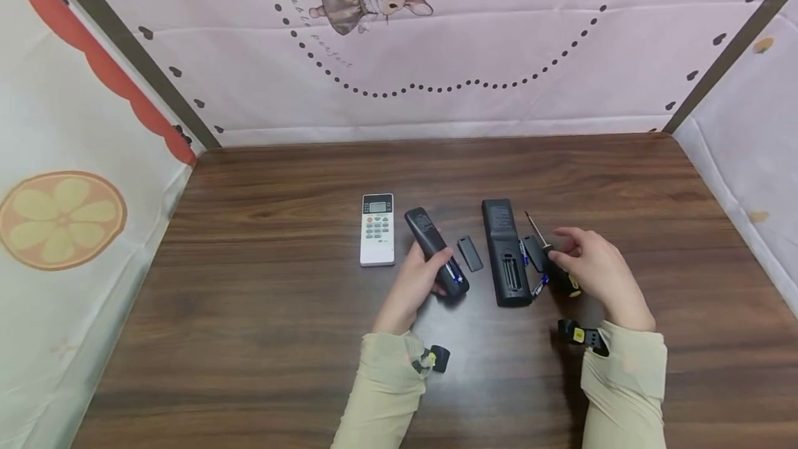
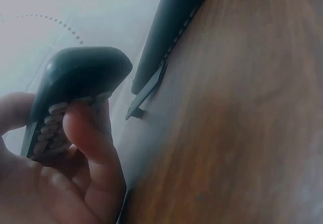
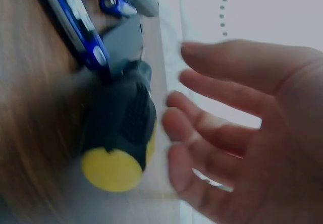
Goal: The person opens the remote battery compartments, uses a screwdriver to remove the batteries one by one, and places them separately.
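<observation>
My left hand [image 1: 408,289] grips a small black remote control [image 1: 430,238], back side up, its battery bay uncovered with blue battery [image 1: 454,270] showing. Fingers curl under onto its keypad in the left wrist view. Just right of it lies a small battery cover [image 1: 470,253]. A larger black remote [image 1: 501,241] rests face down with an empty battery bay. Beside it are another cover [image 1: 534,253] and two blue batteries [image 3: 75,24]. My right hand [image 1: 598,269] hovers by a screwdriver [image 3: 121,118] with black-and-yellow handle, fingers loosely bent and apart from it.
A white remote control [image 1: 377,231] with a small screen lies face up left of the left hand. Everything rests on a brown wooden table [image 1: 249,338]. Printed cloth walls [image 1: 486,40] stand behind the table and along both sides.
</observation>
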`<control>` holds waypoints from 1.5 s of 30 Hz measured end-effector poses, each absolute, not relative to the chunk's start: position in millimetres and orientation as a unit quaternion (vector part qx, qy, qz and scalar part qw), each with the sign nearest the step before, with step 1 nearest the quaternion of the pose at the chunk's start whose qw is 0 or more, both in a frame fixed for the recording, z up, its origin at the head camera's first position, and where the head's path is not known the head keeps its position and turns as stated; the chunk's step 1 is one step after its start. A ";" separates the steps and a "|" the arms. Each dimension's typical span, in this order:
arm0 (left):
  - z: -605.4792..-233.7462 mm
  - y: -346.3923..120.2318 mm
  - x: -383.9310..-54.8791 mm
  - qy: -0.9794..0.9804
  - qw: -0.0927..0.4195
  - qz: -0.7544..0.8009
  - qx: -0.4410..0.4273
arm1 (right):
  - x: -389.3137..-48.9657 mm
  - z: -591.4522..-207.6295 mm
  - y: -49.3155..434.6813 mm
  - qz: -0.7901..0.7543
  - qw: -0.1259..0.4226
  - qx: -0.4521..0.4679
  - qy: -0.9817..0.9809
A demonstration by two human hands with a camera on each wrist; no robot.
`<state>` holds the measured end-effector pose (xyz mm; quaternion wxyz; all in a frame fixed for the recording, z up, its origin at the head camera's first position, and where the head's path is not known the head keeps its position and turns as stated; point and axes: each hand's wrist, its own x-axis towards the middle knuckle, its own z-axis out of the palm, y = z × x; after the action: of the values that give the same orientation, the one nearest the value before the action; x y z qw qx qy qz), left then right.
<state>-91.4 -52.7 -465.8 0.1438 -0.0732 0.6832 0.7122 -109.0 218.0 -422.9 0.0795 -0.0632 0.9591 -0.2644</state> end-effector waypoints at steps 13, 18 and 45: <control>-465.7 -52.2 -92.4 0.685 0.146 0.710 -0.073 | -114.0 -432.5 229.9 -0.256 0.179 -0.055 0.948; -466.3 -52.2 -92.1 0.669 0.156 0.725 -0.050 | -114.8 -432.7 230.1 -0.253 0.154 -0.042 0.954; -460.3 -62.5 -95.6 0.559 0.114 0.814 -0.106 | -109.0 -411.1 160.1 -0.341 0.116 -0.158 0.920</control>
<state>-95.6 -62.5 -460.3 0.1144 -0.1057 0.5594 0.8141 -109.0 160.1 -411.1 0.1159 -0.1581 0.9196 -0.3406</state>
